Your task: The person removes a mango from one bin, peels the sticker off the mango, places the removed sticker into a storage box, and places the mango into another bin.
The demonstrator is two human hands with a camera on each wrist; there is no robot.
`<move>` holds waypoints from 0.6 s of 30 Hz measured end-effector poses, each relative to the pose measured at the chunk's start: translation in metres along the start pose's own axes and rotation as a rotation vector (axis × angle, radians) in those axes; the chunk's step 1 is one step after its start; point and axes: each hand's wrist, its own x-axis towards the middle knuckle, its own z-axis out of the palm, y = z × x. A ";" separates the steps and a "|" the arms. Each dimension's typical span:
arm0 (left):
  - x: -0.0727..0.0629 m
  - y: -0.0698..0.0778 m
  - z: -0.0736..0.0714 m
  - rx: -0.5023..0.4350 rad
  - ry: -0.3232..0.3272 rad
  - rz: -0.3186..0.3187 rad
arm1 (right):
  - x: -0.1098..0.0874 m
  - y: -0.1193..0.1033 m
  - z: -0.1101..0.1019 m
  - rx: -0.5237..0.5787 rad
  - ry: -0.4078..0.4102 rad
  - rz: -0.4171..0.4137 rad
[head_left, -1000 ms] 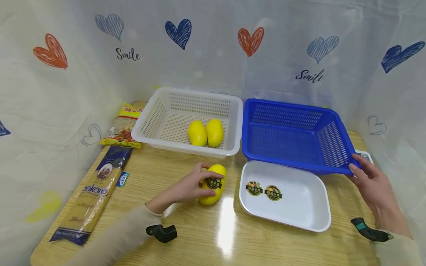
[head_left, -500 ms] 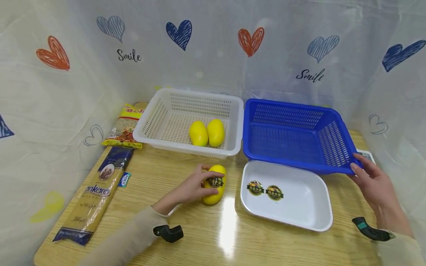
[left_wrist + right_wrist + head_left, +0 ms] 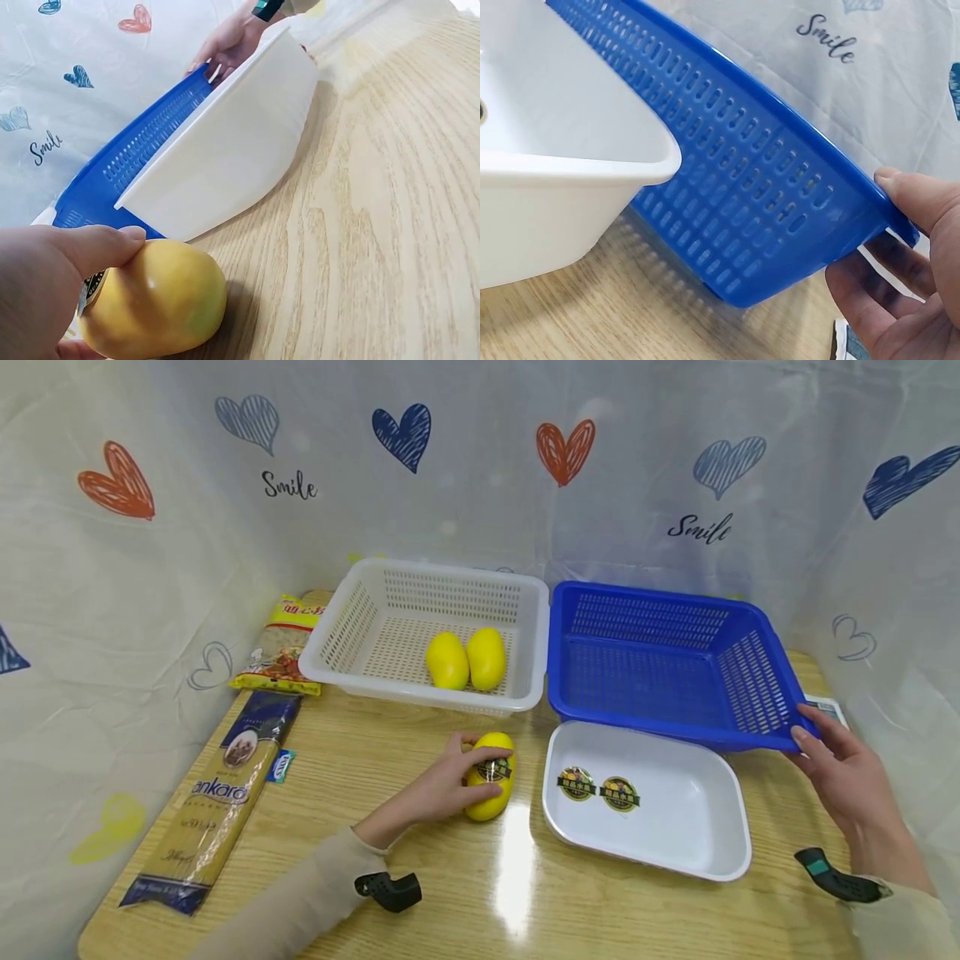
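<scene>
A yellow mango with a dark round sticker is at the middle of the table. My left hand grips it from the left, thumb on the near side and fingers over the far side. In the left wrist view the thumb presses the mango by the sticker's edge; the other fingers are mostly hidden. At the far right my right hand pinches the near right corner of a blue basket. The right wrist view shows the thumb over the basket's rim and fingers beneath.
Two mangoes lie in a white basket. A white tray with two loose stickers stands before the blue basket. Left are a pasta packet, a small blue packet and a yellow food bag.
My left hand and the mango have shifted slightly right, and the mango has turned a little, its long axis now nearer straight away from me. My right hand stays at the basket's corner.
</scene>
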 end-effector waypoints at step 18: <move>0.001 0.000 0.001 -0.034 0.031 -0.059 | 0.002 -0.011 -0.004 -0.382 -0.020 0.050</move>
